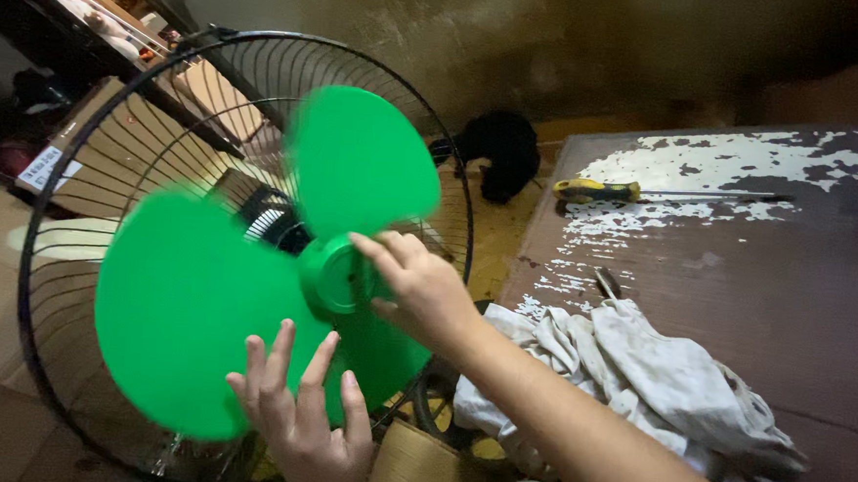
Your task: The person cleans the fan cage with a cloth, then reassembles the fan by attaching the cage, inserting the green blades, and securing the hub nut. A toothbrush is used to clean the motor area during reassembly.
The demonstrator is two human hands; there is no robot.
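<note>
I saw a dirty white rag (637, 379) bunched on the peeling brown table (790, 270), with a yellow-handled screwdriver (598, 190) farther back. A black wire fan guard (91, 155) stood behind the green fan blade (191, 307). My right hand (422, 285) pinched the blade's green hub (334, 275). My left hand (303, 410) was open, fingers spread against the lower blade.

The fan blade (200, 307) is smooth green plastic with a matt sheen, set before a dark metal wire guard (81, 154). The counter (740, 277) wears rough, flaking paint, and a crumpled, soiled cloth (637, 379) lies on it.
</note>
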